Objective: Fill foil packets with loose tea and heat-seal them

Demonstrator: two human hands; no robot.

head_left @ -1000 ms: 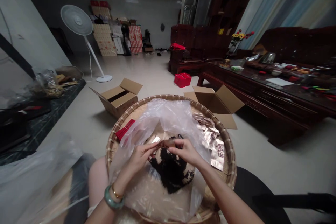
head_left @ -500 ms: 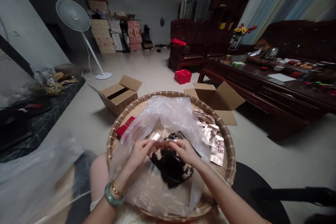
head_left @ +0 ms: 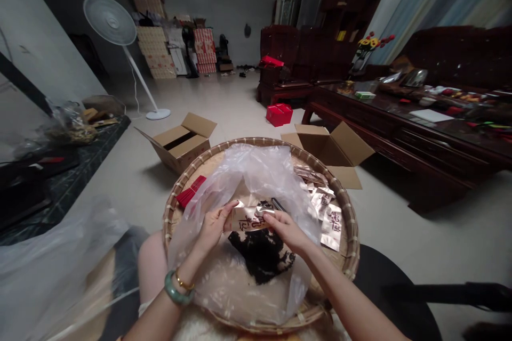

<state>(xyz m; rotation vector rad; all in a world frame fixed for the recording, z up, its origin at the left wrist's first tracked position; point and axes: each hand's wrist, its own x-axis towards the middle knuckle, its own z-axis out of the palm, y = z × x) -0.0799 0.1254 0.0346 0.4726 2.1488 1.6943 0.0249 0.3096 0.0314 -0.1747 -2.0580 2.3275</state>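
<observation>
A printed foil sachet is gripped at its ends by the fingertips of the left hand and right hand, and is held above dark leaves, apparently so that any spill would land in the plastic bag lining the bamboo tray. Further sachets are laid within reach on the tray's right side. Two open cartons stand on the floor beyond.
</observation>
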